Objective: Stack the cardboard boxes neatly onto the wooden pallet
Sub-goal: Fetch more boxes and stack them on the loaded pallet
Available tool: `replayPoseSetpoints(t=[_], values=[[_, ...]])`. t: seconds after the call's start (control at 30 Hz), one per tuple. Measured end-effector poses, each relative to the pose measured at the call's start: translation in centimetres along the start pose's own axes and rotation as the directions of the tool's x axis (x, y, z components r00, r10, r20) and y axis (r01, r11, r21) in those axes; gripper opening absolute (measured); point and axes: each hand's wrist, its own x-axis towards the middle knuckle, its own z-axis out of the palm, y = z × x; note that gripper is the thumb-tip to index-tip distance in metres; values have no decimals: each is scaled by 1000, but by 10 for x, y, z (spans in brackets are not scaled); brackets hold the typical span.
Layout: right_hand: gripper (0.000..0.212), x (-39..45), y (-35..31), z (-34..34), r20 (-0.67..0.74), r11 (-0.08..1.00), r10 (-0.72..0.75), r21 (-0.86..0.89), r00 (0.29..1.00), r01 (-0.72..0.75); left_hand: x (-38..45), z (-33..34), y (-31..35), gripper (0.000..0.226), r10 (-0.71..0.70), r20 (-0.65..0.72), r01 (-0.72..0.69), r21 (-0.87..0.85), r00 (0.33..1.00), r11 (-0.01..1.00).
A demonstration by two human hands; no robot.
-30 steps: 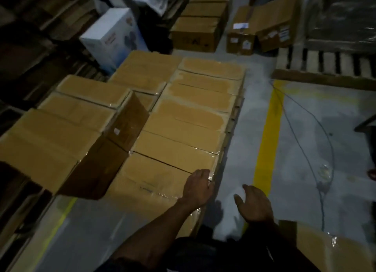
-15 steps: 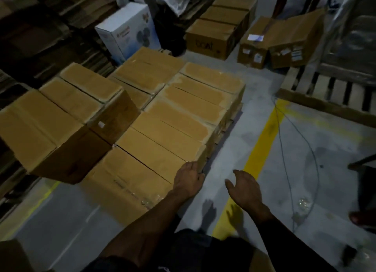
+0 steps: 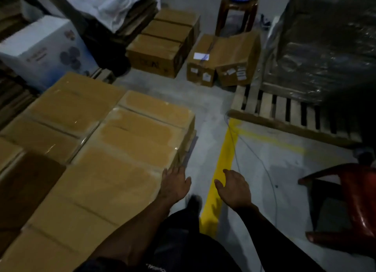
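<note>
Filling the left half of my view is the block of cardboard boxes [image 3: 114,149], tan, flat-topped and sealed with glossy clear tape along their seams, packed edge to edge in rows with a second, higher layer started at the far left. Whatever they stand on is hidden under them, so I cannot say it is a pallet. Across the grey floor [image 3: 284,180] to the right lies a wooden pallet [image 3: 284,108], slats bare at the near side, with a dark load wrapped in shiny film [image 3: 329,41] standing on its far part. A yellow line [image 3: 221,163] runs along the floor between the box block and that pallet, and a thin cable trails beside it.

Further back I see a white printed carton [image 3: 42,47] at the left, a row of three brown boxes [image 3: 162,43] on the floor, and two labelled boxes [image 3: 221,60] leaning together near the pallet corner. All are closed, so I cannot see any contents. A red plastic chair [image 3: 350,202] sits at the right edge.

My left hand [image 3: 175,184] lies flat, fingers spread, touching the right edge of the nearest box row. My right hand [image 3: 234,188] hangs over the yellow line, fingers loosely apart, holding nothing.
</note>
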Motion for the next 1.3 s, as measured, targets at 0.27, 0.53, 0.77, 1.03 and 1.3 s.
replayPoseSetpoints(t=[0.27, 0.53, 0.77, 1.03, 1.3], values=[[95, 172, -16, -111, -84, 1000, 20, 26, 996, -18, 177, -120, 46, 53, 71, -109, -70, 13, 991, 997], [63, 375, -7, -164, -1, 996, -78, -54, 997, 78, 341, -173, 69, 67, -77, -142, 76, -16, 987, 997], [63, 552, -32, -249, 103, 953, -269, -119, 958, 280, 474, -255, 97, 78, -302, -195, 274, -157, 933, 949], [62, 701, -106, -319, 153, 886, -424, -135, 893, 444, 581, -321, 81, 92, -480, -246, 400, -310, 842, 862], [65, 864, -223, -323, 247, 794, -517, -218, 819, 567, 717, -369, 6, 92, -601, -190, 482, -437, 776, 760]])
